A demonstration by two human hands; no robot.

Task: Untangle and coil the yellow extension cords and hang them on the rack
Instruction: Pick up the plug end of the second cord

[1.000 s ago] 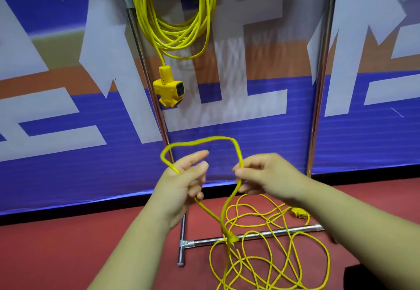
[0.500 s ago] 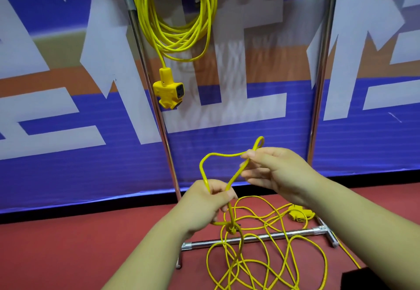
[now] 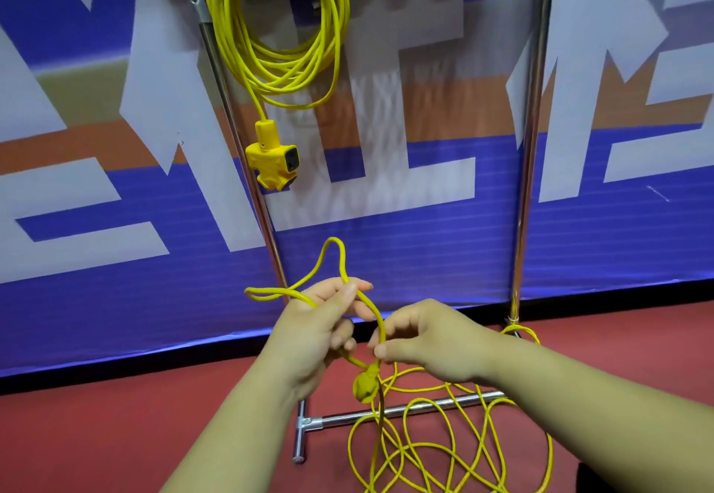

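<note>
A loose yellow extension cord [image 3: 444, 450] lies tangled on the red floor around the rack's foot. My left hand [image 3: 317, 330] grips two small loops of this cord, which stick up and to the left. My right hand [image 3: 429, 342] pinches the same cord just above its yellow plug [image 3: 365, 386], which dangles below my fingers. A second yellow cord [image 3: 278, 24] hangs coiled from the top bar of the metal rack [image 3: 529, 144], its yellow socket block [image 3: 272, 158] hanging beneath the coil.
A blue, white and orange banner [image 3: 425, 241] stands right behind the rack. The rack's bottom bar [image 3: 386, 413] and left foot [image 3: 299, 438] rest on the red floor, with cord loops draped over the bar. A dark object [image 3: 587, 477] sits at the lower right edge.
My hands have come closer together and lower. The big loop has been folded into smaller loops in my left hand, and my right hand has slid down the cord to just above the plug.
</note>
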